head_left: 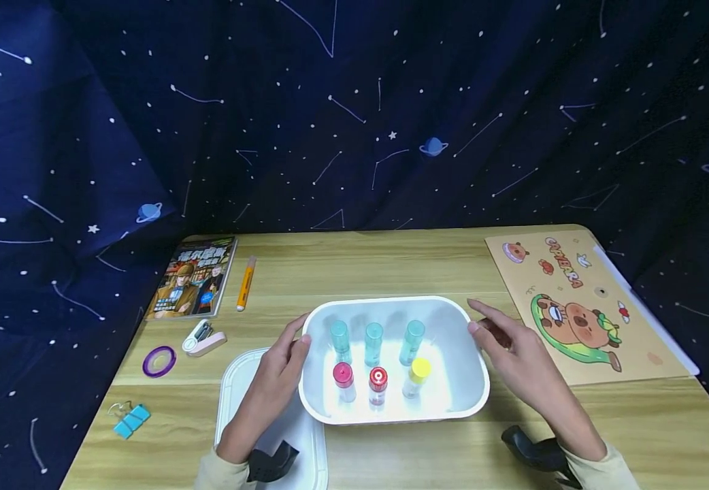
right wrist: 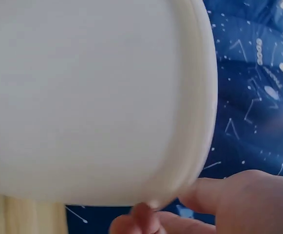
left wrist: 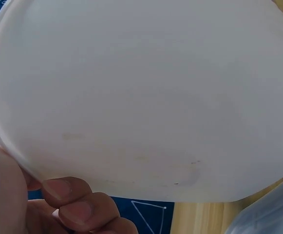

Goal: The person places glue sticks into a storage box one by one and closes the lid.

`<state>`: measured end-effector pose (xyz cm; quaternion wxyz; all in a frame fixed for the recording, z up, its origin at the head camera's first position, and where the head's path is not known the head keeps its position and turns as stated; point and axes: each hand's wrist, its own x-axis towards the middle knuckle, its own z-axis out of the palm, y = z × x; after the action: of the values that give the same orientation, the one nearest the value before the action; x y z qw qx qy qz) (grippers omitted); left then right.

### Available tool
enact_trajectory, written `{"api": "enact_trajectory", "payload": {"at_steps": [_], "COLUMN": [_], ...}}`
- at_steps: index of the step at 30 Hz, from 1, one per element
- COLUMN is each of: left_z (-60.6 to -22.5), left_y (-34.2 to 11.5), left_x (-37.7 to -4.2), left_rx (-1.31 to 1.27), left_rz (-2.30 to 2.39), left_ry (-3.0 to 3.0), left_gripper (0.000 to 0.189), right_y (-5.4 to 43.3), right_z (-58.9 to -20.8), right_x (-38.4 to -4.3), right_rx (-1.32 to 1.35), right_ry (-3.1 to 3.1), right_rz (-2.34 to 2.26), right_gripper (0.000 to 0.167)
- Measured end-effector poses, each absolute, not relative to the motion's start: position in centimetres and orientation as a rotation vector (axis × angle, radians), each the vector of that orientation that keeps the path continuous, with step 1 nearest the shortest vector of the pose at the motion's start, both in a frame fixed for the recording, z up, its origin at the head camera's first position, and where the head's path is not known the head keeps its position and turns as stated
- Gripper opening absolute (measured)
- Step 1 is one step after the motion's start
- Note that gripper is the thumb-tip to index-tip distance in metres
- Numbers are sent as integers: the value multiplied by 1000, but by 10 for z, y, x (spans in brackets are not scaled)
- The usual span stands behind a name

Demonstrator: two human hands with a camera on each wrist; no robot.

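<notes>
A white plastic box point(head_left: 394, 416) is held up off the table, its underside showing in both wrist views. Inside stand three small teal tubes point(head_left: 373, 340) at the back. In front of them are three clear vials, with a pink cap point(head_left: 343, 372), a red cap point(head_left: 378, 376) and a yellow cap point(head_left: 420, 369). My left hand point(head_left: 277, 374) grips the left end, thumb on the rim and fingers curled below. At the right end my right hand point(head_left: 522, 361) pinches the rim, its index finger stretched out.
A white lid-like tray point(head_left: 227, 401) lies below my left forearm. Leftward are a book point(head_left: 194, 279), an orange marker point(head_left: 246, 284), a pink stapler point(head_left: 207, 344), a purple tape ring point(head_left: 146, 367) and a blue binder clip point(head_left: 130, 422). A capybara folder point(head_left: 575, 299) lies right.
</notes>
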<state>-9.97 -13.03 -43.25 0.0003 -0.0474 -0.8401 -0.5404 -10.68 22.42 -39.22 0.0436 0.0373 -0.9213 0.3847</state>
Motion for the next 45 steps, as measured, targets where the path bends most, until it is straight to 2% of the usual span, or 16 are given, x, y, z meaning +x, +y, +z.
{"api": "enact_trajectory", "payload": {"at_steps": [12, 19, 25, 29, 37, 45], "left_z": [-427, -417, -436, -449, -461, -462], "left_y": [-142, -193, -235, -245, -245, -252], "left_x": [-96, -85, -68, -62, -64, -65], "left_rx": [-82, 250, 505, 617, 680, 636], "left_rz": [-1674, -1318, -1003, -933, -989, -1039], "left_ry": [-2689, -2859, -3059, -3165, -3155, -3117], "left_gripper": [47, 48, 47, 40, 21, 18], "right_y": [220, 222, 224, 223, 222, 223], "right_z": [-415, -420, -422, -422, -423, -422], "right_x": [-99, -99, -98, -98, -98, -97], "right_rx": [103, 79, 60, 58, 39, 41], "right_ry": [-2703, -2654, -2642, -2641, -2640, -2644], "right_rz": [1414, 1521, 1553, 1583, 1602, 1617], "right_gripper": [46, 46, 47, 47, 47, 48]}}
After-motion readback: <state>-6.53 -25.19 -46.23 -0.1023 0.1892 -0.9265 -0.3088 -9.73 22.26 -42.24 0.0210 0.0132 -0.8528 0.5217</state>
